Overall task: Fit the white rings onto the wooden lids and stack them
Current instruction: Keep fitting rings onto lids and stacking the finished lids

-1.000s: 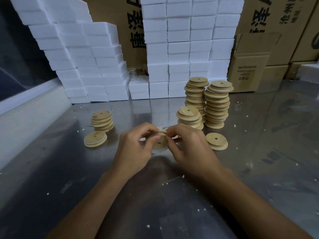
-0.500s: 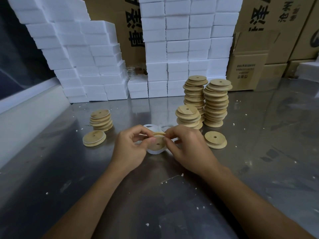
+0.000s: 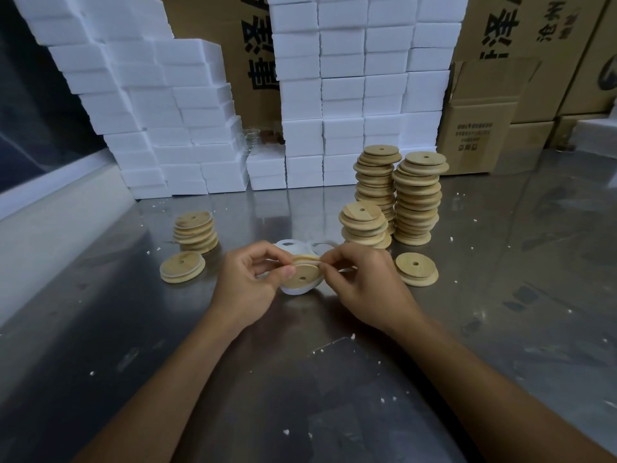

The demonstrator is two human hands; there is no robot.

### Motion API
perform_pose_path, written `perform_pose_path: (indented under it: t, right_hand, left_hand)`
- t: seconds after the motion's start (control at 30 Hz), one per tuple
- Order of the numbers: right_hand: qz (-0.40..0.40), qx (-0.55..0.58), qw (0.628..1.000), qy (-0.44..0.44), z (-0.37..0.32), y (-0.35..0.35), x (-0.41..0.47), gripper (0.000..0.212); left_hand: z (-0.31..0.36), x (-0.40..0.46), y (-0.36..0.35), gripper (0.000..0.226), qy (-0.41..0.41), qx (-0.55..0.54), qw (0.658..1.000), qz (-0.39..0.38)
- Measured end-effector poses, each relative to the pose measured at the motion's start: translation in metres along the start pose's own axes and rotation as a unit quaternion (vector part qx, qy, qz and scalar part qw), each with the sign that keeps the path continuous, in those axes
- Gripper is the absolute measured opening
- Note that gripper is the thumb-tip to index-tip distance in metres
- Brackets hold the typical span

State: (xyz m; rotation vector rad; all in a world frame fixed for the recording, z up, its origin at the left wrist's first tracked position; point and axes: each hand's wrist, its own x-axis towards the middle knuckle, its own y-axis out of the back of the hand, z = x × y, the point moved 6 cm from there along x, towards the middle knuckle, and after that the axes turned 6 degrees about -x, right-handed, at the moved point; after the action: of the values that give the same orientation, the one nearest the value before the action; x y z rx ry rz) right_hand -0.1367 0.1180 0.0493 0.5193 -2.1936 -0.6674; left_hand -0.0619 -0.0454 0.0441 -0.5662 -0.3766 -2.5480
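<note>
A round wooden lid with a small centre hole is held tilted over the metal table. My left hand pinches its left edge. My right hand pinches its upper right edge, where a white ring hangs loosely around the lid. More white rings lie on the table just behind the lid. A short stack of lids stands at the left, with one ringed lid in front of it.
Two tall lid stacks and a shorter one stand behind my right hand; a single lid lies beside it. White foam blocks and cardboard boxes wall off the back. White crumbs dot the table.
Both hands have turned the lid a little while working the white ring around its rim; more of the ring now shows below the lid. The stacks have not moved.
</note>
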Motion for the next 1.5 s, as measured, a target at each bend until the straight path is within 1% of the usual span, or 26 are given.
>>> perform_pose_path:
  t: [0.27,0.53,0.83,0.97,1.07,1.13,1.23,1.3,1.37,1.5]
  right_hand:
    - [-0.027,-0.002,0.999,-0.022,0.008,-0.004,0.001,0.010]
    - [-0.060,0.022,0.997,-0.051,0.011,-0.009,0.000,0.004]
    - [-0.027,0.099,0.989,-0.105,0.024,-0.009,-0.004,0.008]
    - [0.011,0.086,0.992,-0.090,0.020,-0.004,-0.004,0.006]
    - [0.043,0.056,0.996,-0.048,0.011,0.005,-0.002,0.005]
    - [0.038,0.035,0.999,-0.010,0.003,0.007,-0.002,0.004]
    - [0.012,0.001,0.999,0.036,-0.006,0.002,-0.003,0.005]
    - [0.011,-0.018,0.998,0.052,-0.007,0.000,-0.003,0.008]
    - [0.026,-0.016,0.998,0.049,-0.005,0.001,-0.004,0.010]
    - [0.052,0.014,0.998,0.040,0.001,0.004,-0.003,0.004]
  left_hand:
    - [-0.006,0.000,0.002,0.029,0.021,-0.041,0.999,0.004]
    - [-0.011,-0.002,0.003,0.025,0.058,-0.072,0.996,0.013]
    - [-0.016,-0.005,-0.004,0.027,0.079,-0.093,0.992,0.014]
    - [-0.009,-0.005,-0.009,0.029,0.031,-0.011,0.999,-0.001]
    - [-0.005,-0.007,-0.015,0.030,-0.006,0.045,0.999,-0.012]
    - [-0.002,-0.007,-0.016,0.029,-0.021,0.060,0.998,0.002]
    - [0.002,-0.007,-0.015,0.022,-0.040,0.080,0.996,0.014]
    - [0.003,-0.008,-0.016,0.019,-0.043,0.091,0.995,0.016]
    - [0.004,-0.009,-0.016,0.018,-0.038,0.091,0.995,0.020]
    - [0.004,-0.007,-0.013,0.023,-0.015,0.075,0.997,0.028]
